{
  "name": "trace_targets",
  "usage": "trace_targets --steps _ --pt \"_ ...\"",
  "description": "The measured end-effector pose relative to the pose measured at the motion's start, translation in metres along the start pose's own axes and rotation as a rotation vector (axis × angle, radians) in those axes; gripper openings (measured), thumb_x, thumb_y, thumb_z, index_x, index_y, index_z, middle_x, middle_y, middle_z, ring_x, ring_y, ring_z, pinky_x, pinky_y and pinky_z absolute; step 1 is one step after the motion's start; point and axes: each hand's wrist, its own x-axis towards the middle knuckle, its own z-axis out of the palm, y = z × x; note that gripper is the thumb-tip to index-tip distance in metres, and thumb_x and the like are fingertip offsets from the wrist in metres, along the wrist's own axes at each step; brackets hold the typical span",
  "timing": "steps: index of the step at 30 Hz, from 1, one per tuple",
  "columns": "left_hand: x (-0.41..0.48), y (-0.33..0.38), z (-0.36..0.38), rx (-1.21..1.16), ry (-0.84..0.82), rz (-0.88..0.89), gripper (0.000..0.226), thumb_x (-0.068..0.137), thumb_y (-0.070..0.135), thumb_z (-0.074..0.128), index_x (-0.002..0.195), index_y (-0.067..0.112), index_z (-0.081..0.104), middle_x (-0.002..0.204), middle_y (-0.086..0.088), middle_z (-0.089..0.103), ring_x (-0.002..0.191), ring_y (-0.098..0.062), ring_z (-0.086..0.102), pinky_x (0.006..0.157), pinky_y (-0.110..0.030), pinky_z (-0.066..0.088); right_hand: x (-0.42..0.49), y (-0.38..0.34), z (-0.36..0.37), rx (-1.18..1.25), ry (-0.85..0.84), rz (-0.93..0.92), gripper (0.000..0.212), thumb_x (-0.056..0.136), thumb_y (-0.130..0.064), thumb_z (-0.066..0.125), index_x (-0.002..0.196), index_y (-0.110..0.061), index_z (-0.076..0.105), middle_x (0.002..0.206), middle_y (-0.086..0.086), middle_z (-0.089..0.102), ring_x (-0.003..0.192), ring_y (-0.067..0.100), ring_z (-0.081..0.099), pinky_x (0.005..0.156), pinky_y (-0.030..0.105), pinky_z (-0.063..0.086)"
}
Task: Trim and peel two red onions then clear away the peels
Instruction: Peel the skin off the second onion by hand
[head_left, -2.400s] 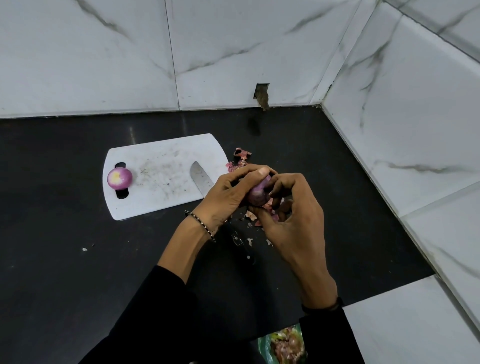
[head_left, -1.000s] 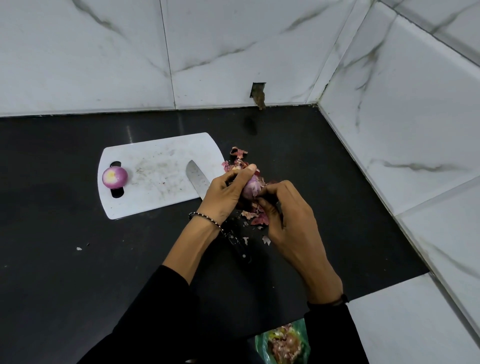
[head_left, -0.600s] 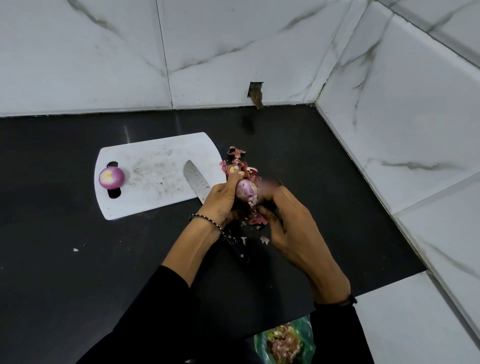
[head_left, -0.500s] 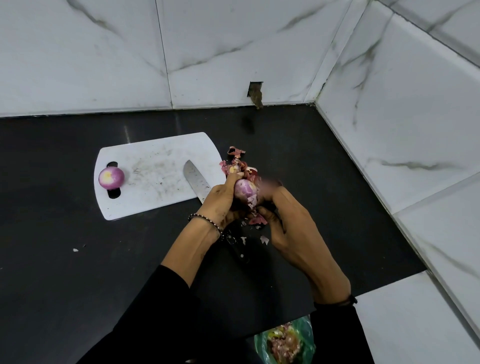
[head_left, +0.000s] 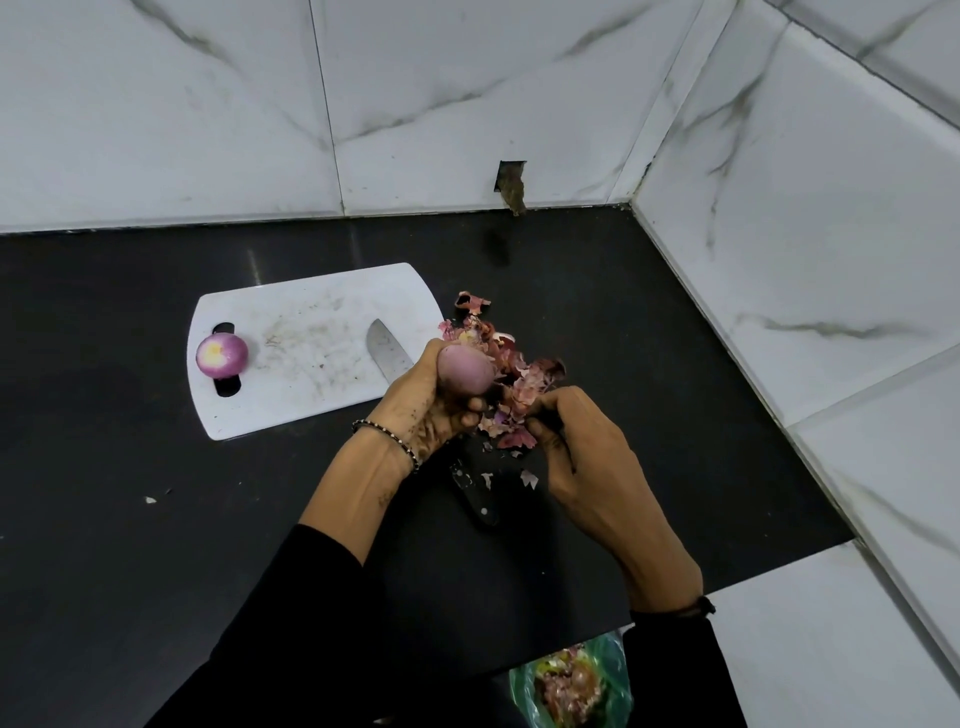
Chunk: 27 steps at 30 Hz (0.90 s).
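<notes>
As you peeled, left hand (head_left: 431, 410): curled round the onion (head_left: 466, 370), holding it steady.
right hand (head_left: 587, 457): pinched peel (head_left: 514, 439); a slow pull away from the flesh suited best.

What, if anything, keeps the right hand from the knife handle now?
Likely yes, it can reach it: the knife handle lies mostly uncovered on the counter close beside the right hand. That hand seems to pinch peels, so it would have to drop them first.
</notes>
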Motion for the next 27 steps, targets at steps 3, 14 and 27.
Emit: trace_targets --steps 3,14,27 --pt "0.000 -0.001 0.002 0.020 0.018 -0.002 0.037 0.098 0.041 0.050 0.096 0.006 0.063 0.077 -0.015 0.066 0.045 -0.015 0.055 0.038 -0.020 0.043 0.001 0.003 0.005 -0.028 0.038 0.018 0.008 0.100 -0.017 0.054 0.105 -0.023 0.055 0.101 -0.008 0.054 0.087 0.010 0.055 0.075 0.045 0.054" --pt "0.003 0.005 0.000 0.078 0.071 0.042 0.034 0.092 0.038 0.063 0.090 0.004 0.061 0.068 -0.018 0.071 0.052 -0.023 0.065 0.045 -0.027 0.053 -0.002 0.011 0.008 -0.153 0.280 0.140 0.022 0.093 -0.025 0.068 0.115 -0.028 0.072 0.104 -0.013 0.069 0.087 0.004 0.062 0.068 0.032 0.058" --pt "0.001 0.003 0.002 0.131 -0.096 0.161 0.026 0.083 0.031 0.077 0.096 0.010 0.073 0.083 -0.010 0.076 0.076 -0.023 0.073 0.069 -0.035 0.061 -0.002 0.003 0.009 -0.047 0.337 0.179 0.014 0.094 -0.039 0.063 0.096 -0.026 0.066 0.091 -0.013 0.063 0.080 0.002 0.060 0.068 0.026 0.055"
